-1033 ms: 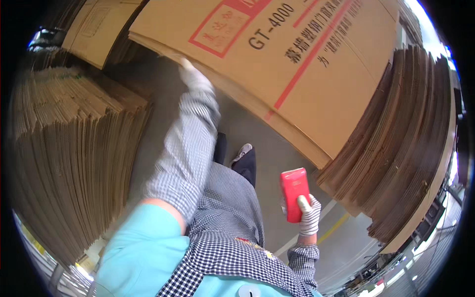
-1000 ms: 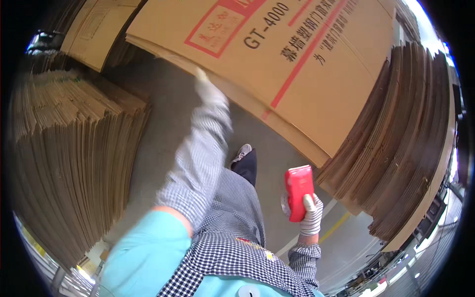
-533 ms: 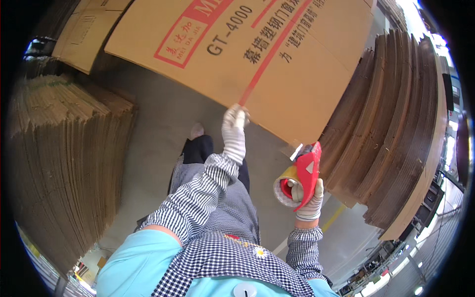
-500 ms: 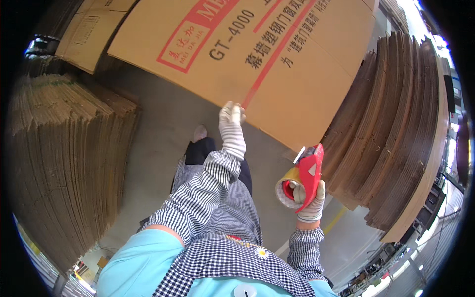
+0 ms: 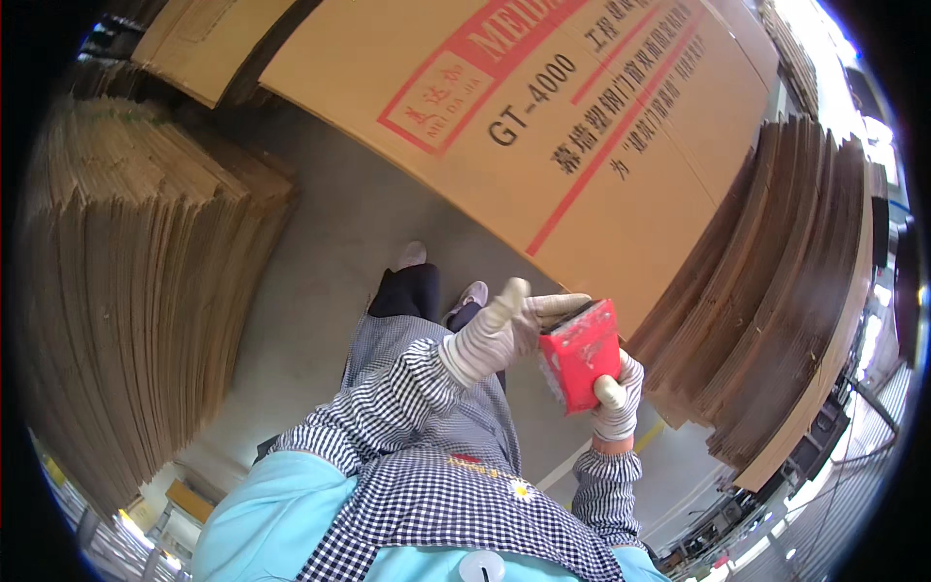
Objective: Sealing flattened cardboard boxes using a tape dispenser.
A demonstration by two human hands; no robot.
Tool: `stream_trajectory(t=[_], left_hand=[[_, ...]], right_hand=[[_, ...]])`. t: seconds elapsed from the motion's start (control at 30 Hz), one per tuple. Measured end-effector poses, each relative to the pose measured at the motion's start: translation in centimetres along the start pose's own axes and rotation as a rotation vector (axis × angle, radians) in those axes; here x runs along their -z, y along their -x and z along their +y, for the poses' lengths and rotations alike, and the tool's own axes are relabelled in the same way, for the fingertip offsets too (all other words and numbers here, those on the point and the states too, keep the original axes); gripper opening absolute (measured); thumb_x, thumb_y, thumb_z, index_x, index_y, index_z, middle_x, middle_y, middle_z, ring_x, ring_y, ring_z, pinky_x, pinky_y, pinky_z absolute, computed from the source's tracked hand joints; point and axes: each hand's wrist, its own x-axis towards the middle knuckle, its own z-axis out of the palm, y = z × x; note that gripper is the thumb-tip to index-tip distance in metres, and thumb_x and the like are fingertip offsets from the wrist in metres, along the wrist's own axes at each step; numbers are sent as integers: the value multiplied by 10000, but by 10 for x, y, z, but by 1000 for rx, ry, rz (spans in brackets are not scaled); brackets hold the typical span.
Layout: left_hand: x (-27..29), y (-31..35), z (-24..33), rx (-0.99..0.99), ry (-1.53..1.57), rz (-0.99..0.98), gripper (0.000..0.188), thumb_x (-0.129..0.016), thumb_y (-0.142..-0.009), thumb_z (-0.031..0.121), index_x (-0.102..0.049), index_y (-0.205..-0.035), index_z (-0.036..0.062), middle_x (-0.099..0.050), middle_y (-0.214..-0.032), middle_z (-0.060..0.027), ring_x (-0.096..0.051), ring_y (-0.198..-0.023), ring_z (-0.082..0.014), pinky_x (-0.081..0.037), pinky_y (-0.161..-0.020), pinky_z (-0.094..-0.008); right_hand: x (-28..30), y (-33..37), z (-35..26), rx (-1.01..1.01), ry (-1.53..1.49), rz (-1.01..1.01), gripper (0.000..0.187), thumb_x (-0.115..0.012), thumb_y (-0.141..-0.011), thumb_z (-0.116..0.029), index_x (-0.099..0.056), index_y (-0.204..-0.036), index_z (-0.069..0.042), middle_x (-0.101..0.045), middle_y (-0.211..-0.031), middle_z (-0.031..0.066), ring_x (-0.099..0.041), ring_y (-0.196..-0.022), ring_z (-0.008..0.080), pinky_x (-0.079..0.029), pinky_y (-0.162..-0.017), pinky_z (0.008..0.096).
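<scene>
right hand (image 5: 617, 398): gloved, wrapped around the lower end of the red tape gun (image 5: 580, 355), thumb up its near face; we read it as a firm full grip.
left hand (image 5: 504, 328): gloved, fingers half spread, fingertips touching the gun's top edge; not closed on anything that we can see.
tape gun: held at chest height in front of us, just below the lower edge of the big carton (image 5: 543, 136); roll is hidden from this side.
carton: flat printed cardboard, tilted overhead, not touched by either hand.
stacks: flattened cardboard piled at left (image 5: 136, 291) and right (image 5: 786, 291), well apart from the hands.
floor (image 5: 330, 281): grey concrete, our shoes below.
handling: we judge the gun light, rigid plastic, easy one-handed; the cutter edge at the top is likely sharp, so best taken by the handle, fingers kept off the blade end. The carton looks light but wide and floppy, better held at an edge or fold.
</scene>
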Motion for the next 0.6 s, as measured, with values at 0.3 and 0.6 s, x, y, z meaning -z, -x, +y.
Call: stream_trajectory(t=[0.3,0.6], left_hand=[[60,26,130,-257,-1031,334,214,-586,-982,147,-705,-1090,7,-743,-994,-63,-692,-894,-157,-551,-848,-301],[159,8,310,-722,-2317,1558,451,-697,-932,245,-629,-1296,-13,-432,-1514,-183,-373,-1424,-274,-374,-1140,-406]], right_hand=[[-104,-66,2,116,934,-184,381,-836,-749,-305,-696,-915,7,-670,-692,50,-620,-642,93,-518,-616,287],[-135,-187,46,143,1290,-73,469,-791,-776,-424,-701,-900,19,-707,-745,185,-696,-633,238,-555,-638,363]])
